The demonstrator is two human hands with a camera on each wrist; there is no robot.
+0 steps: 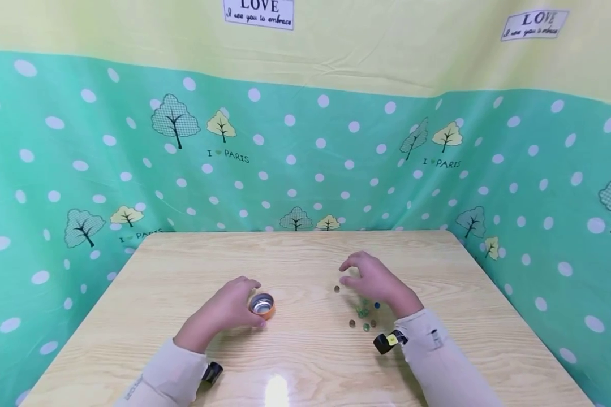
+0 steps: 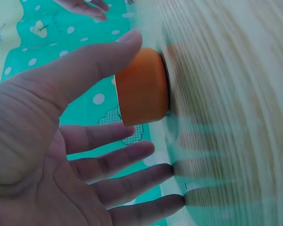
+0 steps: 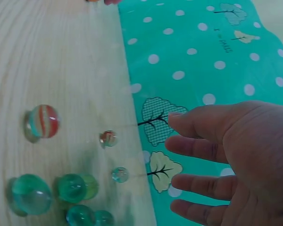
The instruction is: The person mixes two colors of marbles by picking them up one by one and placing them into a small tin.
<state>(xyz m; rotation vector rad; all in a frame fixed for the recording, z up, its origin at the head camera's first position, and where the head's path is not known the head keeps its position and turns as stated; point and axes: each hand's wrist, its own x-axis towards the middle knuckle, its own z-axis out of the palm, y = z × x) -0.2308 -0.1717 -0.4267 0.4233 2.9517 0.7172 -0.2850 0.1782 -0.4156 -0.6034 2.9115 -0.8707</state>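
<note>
Left hand (image 1: 226, 308) has orange metal cup (image 2: 144, 89) between thumb and index, on desk (image 1: 295, 257), nearer left edge than right. Right hand (image 1: 374, 277) hovers by loose glass marbles (image 1: 362, 311) toward right edge, thumb and fingers slightly apart, nothing visible between. Probably reaching for a marble; calls for narrow pinch, cup steady.
</note>
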